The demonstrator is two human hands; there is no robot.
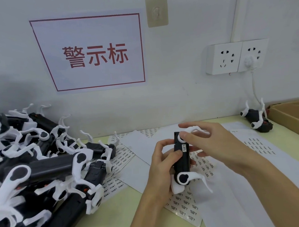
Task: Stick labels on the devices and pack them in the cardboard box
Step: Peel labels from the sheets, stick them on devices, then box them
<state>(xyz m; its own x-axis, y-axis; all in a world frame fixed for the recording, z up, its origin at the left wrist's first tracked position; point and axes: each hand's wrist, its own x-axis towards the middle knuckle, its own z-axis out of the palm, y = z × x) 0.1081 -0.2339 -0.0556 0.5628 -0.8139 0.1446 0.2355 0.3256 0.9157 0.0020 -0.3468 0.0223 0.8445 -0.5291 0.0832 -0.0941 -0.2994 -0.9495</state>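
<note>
A black device with white curved arms (182,161) stands upright above the table's middle, and a small white label (183,148) sits on its upper face. My left hand (162,163) grips the device from the left, thumb pressing just beside the label. My right hand (206,141) holds the device's top end, fingers curled round the upper white arm. Label sheets (184,206) lie on the table under my hands. The cardboard box (295,118) shows at the right edge, open.
A big heap of the same black-and-white devices (33,167) fills the left of the table. One more device (257,121) lies at the back right beside the box. Wall sockets with a plugged white cable (237,57) and a red-framed sign (94,53) are on the wall.
</note>
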